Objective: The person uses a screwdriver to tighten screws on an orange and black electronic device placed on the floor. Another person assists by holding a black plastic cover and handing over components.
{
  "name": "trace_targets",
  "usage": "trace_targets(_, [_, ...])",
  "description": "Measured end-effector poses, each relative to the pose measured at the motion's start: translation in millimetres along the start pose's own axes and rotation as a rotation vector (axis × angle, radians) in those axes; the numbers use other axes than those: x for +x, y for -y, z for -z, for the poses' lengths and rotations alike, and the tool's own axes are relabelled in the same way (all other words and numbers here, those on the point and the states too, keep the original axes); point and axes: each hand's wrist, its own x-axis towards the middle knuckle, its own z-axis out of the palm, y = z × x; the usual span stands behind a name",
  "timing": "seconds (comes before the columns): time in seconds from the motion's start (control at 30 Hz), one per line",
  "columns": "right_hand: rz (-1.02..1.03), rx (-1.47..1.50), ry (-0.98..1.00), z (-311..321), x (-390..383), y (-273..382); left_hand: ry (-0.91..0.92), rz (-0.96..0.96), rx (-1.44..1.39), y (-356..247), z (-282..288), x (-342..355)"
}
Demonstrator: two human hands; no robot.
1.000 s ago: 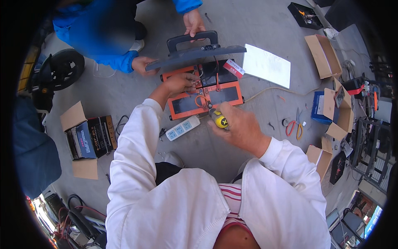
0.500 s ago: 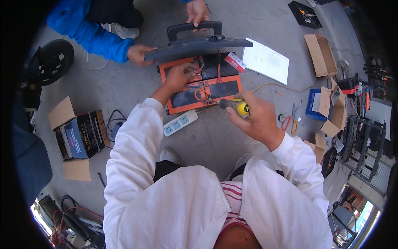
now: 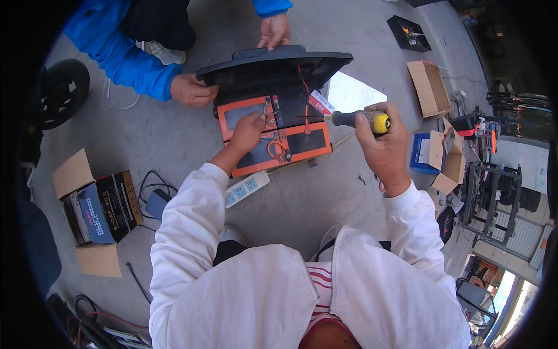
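My right hand [image 3: 383, 142] is wrapped around a screwdriver [image 3: 344, 119] with a yellow-and-black handle. Its shaft points left over the orange-and-black batteries [image 3: 306, 141], apart from them. At the batteries' left side my left hand [image 3: 247, 135] has its fingers pinched together beside a terminal and a thin wire; what lies between the fingertips is hidden. An orange wire [image 3: 271, 149] loops across the front batteries, and a red wire [image 3: 306, 102] runs up into the black case lid [image 3: 256, 75]. A co-worker's two hands [image 3: 192, 91] hold that lid tilted up behind the batteries.
A white power strip [image 3: 249, 187] lies before the batteries. An open battery carton [image 3: 96, 209] stands left beside a dark adapter [image 3: 158, 203]. Rightward are a white board [image 3: 354, 93], cardboard boxes [image 3: 429, 87], a blue box [image 3: 423, 152] and a black tray [image 3: 408, 34]. A wheel [image 3: 67, 93] is at far left.
The co-worker's lid has swung further up, showing its inside. My right hand has moved right and up with the screwdriver, away from the front battery terminal. My left hand stays at the batteries.
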Motion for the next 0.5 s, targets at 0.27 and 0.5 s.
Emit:
trace_targets(0.27, [0.041,-0.019,0.062,-25,-3,1,0.222,0.318,-0.549,4,8,4])
trace_targets(0.5, [0.048,-0.044,0.050,-39,5,-5,-0.038,0.214,-0.798,0,7,-23])
